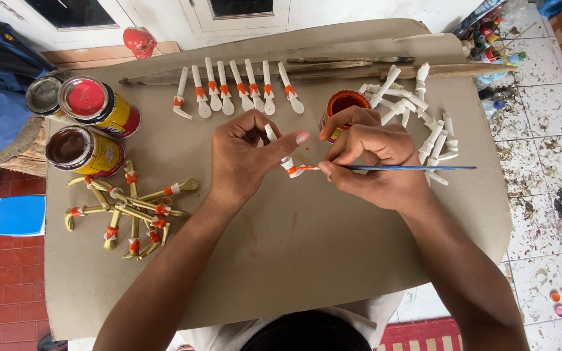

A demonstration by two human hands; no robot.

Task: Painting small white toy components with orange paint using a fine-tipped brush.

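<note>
Brown cardboard sheet (pixel 294 260) lies nearest, matte, flat, w/ faint orange smudges. Mid-board, left hand (pixel 245 156) pinches a small white spoon-shaped piece (pixel 286 162), smooth, w/ wet orange band near its lower end. Right hand (pixel 375 162) clenches a thin blue-handled brush (pixel 404 168), orange tip touching the band. Far: row of seven matching pieces (pixel 235 90), orange paint tin (pixel 341 104). Left: gold-painted pile (pixel 131 211), round tins (pixel 89 123). Right: unpainted white pile (pixel 417 123).

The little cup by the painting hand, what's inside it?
Orange paint shows inside the small cup. The right hand, holding a thin blue brush, covers the cup's lower part, so how full it is cannot be seen.
</note>
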